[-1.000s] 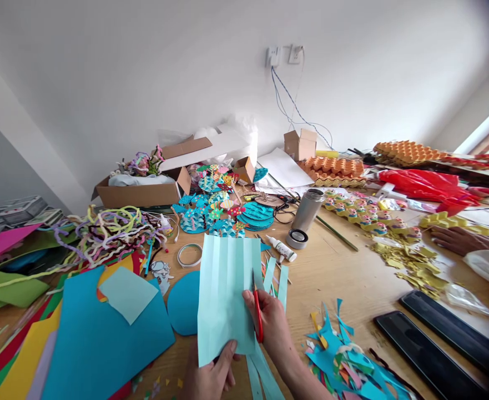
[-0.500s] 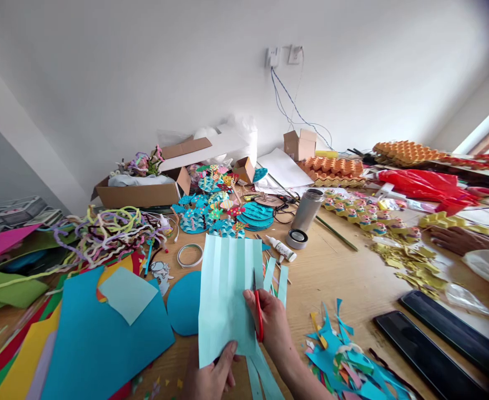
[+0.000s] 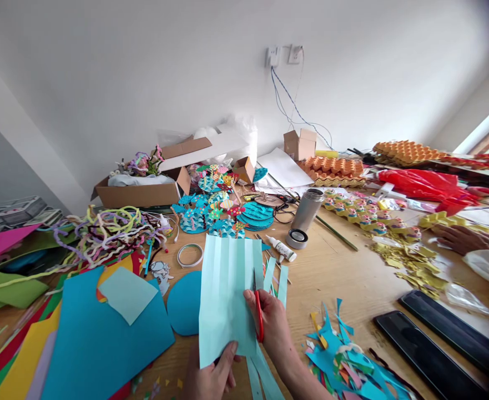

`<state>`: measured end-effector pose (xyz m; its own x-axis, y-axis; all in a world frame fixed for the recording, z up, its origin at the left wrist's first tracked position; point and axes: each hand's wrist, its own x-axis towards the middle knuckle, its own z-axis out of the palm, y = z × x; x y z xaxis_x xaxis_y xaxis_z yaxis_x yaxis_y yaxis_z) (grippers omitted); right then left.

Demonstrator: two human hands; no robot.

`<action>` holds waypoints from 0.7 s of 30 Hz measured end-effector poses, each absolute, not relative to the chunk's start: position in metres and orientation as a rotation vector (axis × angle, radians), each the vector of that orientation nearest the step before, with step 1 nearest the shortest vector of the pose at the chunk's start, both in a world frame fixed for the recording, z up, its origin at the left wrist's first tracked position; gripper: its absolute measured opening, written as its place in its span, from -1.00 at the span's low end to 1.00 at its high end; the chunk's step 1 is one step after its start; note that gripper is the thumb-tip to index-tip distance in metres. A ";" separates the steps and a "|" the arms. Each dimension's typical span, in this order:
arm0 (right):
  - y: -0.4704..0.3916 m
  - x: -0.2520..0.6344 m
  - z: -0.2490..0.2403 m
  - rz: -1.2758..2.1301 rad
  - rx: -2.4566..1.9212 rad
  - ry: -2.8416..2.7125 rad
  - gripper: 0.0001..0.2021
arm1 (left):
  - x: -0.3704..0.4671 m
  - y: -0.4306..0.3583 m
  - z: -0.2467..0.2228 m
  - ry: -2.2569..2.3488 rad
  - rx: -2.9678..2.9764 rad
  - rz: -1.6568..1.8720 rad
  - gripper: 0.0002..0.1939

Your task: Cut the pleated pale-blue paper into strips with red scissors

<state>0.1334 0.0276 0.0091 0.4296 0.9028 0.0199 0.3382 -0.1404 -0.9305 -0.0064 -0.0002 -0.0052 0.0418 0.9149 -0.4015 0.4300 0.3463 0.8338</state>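
A creased light-teal paper sheet [image 3: 227, 300] is held up over the table. My left hand [image 3: 216, 369] pinches its lower edge, thumb in front and fingers behind. Red-handled scissors [image 3: 258, 311] are in my right hand [image 3: 269, 322], their blades at a cut near the sheet's right side. Narrow teal strips [image 3: 263, 375] hang below the sheet, and other strips [image 3: 283, 283] lie behind its right edge. A blue paper circle [image 3: 183, 304] is partly hidden by the sheet.
Blue card [image 3: 102, 344] lies left; paper scraps [image 3: 344, 355] and two black phones [image 3: 427, 355] lie right. A metal flask [image 3: 308, 210], glue bottle [image 3: 281, 248] and tape roll [image 3: 190, 255] stand or lie beyond. Another person's hand [image 3: 464, 239] is at the far right.
The other person's hand at the far right has shifted slightly, with its fingers more spread. My hands, the sheet and the scissors have hardly moved.
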 end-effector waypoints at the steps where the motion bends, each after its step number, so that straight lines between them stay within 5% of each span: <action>1: 0.027 0.133 0.009 0.719 -1.695 -1.087 -0.55 | -0.006 0.000 -0.004 1.570 1.246 0.583 -0.46; 21: 0.028 0.134 0.009 0.735 -1.697 -1.091 -0.53 | -0.005 -0.001 -0.008 1.592 1.181 0.587 -0.44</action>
